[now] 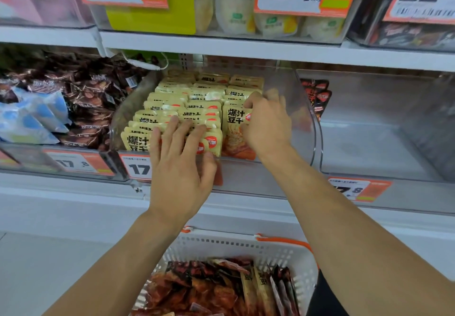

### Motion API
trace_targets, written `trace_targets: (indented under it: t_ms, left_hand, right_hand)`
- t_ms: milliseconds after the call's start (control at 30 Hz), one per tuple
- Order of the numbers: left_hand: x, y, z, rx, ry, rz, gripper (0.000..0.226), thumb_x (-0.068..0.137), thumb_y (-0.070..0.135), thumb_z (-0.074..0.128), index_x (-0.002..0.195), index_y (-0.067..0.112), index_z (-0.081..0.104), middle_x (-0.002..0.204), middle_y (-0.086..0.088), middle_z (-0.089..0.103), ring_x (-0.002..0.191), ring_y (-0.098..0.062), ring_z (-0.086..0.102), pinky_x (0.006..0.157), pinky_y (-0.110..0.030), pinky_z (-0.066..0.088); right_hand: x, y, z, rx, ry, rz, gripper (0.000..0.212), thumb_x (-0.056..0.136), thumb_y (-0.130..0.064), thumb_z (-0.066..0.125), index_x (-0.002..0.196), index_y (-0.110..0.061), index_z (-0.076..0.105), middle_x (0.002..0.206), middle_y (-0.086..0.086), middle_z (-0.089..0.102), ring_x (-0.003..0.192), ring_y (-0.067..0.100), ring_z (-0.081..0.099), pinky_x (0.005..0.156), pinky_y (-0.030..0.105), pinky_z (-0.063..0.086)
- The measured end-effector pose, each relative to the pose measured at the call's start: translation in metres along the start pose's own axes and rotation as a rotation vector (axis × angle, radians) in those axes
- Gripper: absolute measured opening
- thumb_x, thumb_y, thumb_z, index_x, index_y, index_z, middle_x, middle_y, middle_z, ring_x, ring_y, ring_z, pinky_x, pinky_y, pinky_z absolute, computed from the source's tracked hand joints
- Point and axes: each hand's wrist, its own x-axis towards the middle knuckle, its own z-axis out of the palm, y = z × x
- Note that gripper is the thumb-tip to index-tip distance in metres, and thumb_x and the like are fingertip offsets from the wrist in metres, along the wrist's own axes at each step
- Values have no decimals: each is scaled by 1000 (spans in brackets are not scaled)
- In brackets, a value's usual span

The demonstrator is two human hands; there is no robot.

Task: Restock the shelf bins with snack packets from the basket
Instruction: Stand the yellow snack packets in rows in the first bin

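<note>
A clear shelf bin [314,128] on the middle shelf holds rows of yellow snack packets [170,99]. My left hand [181,163] lies with straight, spread fingers on the front packets of the left and middle rows. My right hand [267,123] has its fingers curled over the top of the front packet [232,128] in the right row, which stands upright. Below, a white basket [221,248] with orange handles holds red and dark snack packets [197,288] and a few yellow ones.
To the left, a bin holds dark brown packets [93,101] and blue-white packets [32,116]. On the right stands a clear bin [369,143] with a few black-red packets at its back. Price tags [78,164] hang on the bin fronts. The upper shelf [246,47] overhangs.
</note>
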Motion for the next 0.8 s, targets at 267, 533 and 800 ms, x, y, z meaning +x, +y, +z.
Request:
trace_targets:
  t_ms: [267,533,800]
  left_hand:
    - [-5,3,2,-36,107,31,41,91,22,53,129,8,60,146,-13,48,147,-32,28,118,-58,17]
    - [-60,47,36,-205,208,174,28,77,7,61,100,10,47,119,-9,42,102,-30,43,82,-43,30]
    - [-170,64,102,-323,-657,-252,7,90,14,48,95,14,52,95,-5,55,75,-25,52,65,-41,46]
  right_hand:
    - [-11,0,-27,112,89,-139,45,79,-14,79,118,-18,58,123,6,47,113,25,51,80,38,52]
    - [-111,20,-33,491,39,-490,13,82,-2,63,92,-11,62,93,-8,51,67,1,44,63,25,44]
    - [-247,152,45,153,-746,48,23,87,-11,58,109,-10,64,104,7,66,96,26,62,79,28,45]
